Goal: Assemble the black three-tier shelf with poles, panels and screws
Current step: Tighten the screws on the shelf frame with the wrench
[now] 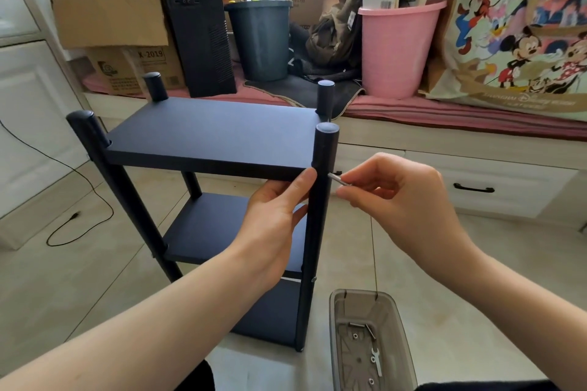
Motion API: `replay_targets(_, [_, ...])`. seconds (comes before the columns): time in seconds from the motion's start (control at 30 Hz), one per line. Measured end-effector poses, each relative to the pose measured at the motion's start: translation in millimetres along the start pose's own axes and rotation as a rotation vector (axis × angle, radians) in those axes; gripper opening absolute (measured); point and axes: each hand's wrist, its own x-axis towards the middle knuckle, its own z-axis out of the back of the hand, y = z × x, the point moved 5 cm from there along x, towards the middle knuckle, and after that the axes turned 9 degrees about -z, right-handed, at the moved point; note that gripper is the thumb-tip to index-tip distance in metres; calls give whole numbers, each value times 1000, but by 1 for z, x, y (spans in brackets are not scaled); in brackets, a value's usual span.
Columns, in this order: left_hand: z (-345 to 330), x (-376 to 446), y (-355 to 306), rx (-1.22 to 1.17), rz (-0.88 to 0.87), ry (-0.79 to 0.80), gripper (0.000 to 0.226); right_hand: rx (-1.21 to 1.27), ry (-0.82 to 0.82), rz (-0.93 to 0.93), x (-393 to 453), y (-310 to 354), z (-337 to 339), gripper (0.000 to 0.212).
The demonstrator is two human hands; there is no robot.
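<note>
The black shelf stands upright on the floor with its top panel (pixel 212 133), middle panel (pixel 206 225) and bottom panel (pixel 270 311) between four poles. My left hand (pixel 276 216) grips the near right pole (pixel 317 232) just under the top panel, thumb against the panel's edge. My right hand (pixel 400 197) pinches a small silver Allen key (pixel 338 179) whose tip meets the pole's right side at the top panel's height. A screw there is hidden by the tool tip.
A translucent grey tray (pixel 336 343) on the floor at my lower right holds a small wrench, an Allen key and loose screws. Behind the shelf a low bench carries cardboard boxes (pixel 111 16), a black computer tower (pixel 200 25), a dark bin (pixel 260 41) and a pink bin (pixel 400 47). A black cable (pixel 79 216) lies at left.
</note>
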Motion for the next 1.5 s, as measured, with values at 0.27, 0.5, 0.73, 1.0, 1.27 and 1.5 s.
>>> replay_targets(0.27, [1,1,1,-8,-8,4,41,-69,-55,48,0,6,-2,12])
replay_targets(0.5, [2,2,2,1,-7,0,39,-241,-69,183,-3,15,-4,9])
replay_targets(0.73, [1,2,2,6,-19,-9,31,-224,-54,141,2,13,-5,10])
replay_targets(1.0, [2,3,2,-11,-20,-14,36,-141,-28,43,8,8,-9,11])
replay_targets(1.27, [2,4,2,-13,-20,-15,37,-190,-39,94,7,8,-8,11])
replay_targets(1.5, [2,5,2,-5,-28,-9,39,-183,-48,129,7,9,-9,9])
